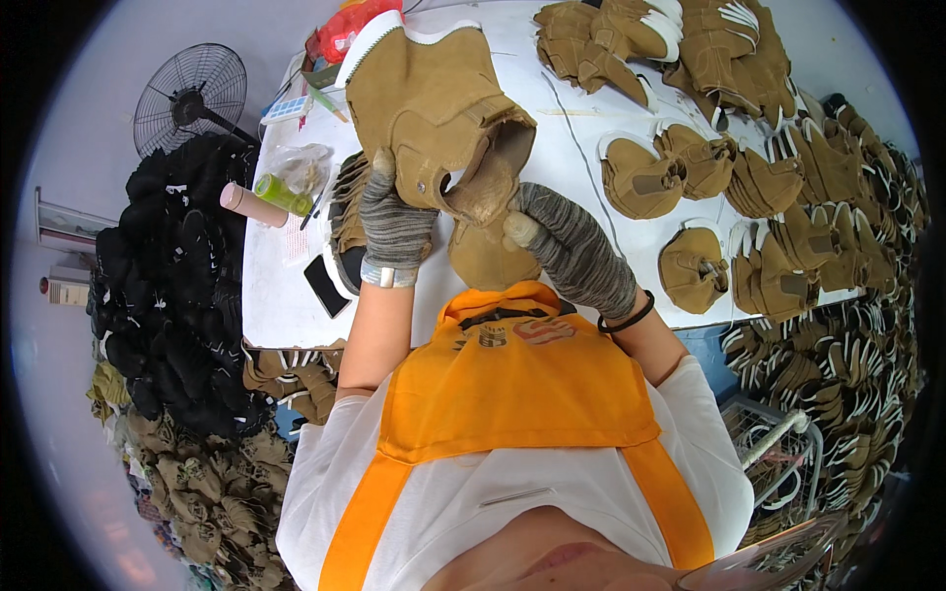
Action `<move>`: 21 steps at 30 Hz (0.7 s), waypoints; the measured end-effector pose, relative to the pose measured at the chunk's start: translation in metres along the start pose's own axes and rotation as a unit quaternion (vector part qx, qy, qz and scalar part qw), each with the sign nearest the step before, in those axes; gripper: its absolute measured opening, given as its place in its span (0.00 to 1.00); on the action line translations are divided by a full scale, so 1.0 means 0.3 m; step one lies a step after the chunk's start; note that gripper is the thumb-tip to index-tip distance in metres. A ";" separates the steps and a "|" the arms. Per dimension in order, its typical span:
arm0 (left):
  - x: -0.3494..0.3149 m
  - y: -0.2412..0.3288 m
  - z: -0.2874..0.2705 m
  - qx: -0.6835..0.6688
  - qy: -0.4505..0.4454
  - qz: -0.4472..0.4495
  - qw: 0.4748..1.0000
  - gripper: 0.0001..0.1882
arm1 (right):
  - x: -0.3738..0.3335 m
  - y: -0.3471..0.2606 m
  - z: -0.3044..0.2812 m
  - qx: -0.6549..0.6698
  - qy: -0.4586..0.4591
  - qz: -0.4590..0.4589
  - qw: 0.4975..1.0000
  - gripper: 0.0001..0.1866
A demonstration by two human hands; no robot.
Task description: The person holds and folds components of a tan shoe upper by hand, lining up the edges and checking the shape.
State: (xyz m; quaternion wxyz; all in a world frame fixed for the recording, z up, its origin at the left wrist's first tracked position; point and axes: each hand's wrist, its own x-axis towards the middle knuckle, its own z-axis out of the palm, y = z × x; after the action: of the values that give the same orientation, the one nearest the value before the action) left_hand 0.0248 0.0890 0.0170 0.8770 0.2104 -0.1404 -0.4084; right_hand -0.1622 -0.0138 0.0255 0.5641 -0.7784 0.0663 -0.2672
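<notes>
Behind the white tabletop (279,317), a black fan (190,106) stands against the pale wall, above a heap of black footwear pieces (177,266). Brown boot uppers (641,179) with white edges sit in rows along the right side, while a dark phone (326,287) and a green bottle (283,195) lie to the left. Raised above the tabletop between the two hands is one brown suede upper (424,94), its long axis slanting from the white-trimmed end, far and left, down to an open end near and right. Gloved, the left hand (399,222) supports it from below, thumb against its outer left side and the other fingers largely hidden. Nearer to that opening is the right hand (576,246), curled, with thumb and fingers drawn together at the lower rim, apparently pinching it. Beneath the opening shows another brown piece (488,258); whether it joins the raised one cannot be told.
</notes>
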 end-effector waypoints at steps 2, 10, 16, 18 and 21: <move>0.004 -0.004 -0.015 0.005 -0.001 0.000 1.000 0.28 | 0.005 -0.019 0.001 0.007 -0.006 0.029 1.000 0.14; 0.012 -0.024 -0.055 0.006 -0.028 -0.030 0.999 0.29 | 0.015 -0.043 -0.009 -0.075 -0.044 -0.091 0.992 0.13; 0.025 -0.047 -0.100 -0.046 -0.101 -0.107 0.988 0.35 | 0.027 -0.023 -0.014 -0.033 -0.096 -0.061 0.993 0.15; 0.021 -0.050 -0.075 -0.051 -0.104 -0.123 0.986 0.35 | 0.027 0.022 -0.052 0.030 -0.017 0.064 0.997 0.20; 0.015 -0.053 -0.067 -0.065 -0.097 -0.133 0.984 0.35 | 0.048 0.054 -0.066 0.211 0.100 0.083 0.969 0.24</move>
State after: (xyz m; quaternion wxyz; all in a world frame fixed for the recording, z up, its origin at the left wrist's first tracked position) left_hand 0.0256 0.0814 -0.0078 0.8091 0.1293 -0.1690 -0.5479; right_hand -0.1564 -0.0420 0.0201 0.7266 -0.6028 0.1285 -0.3036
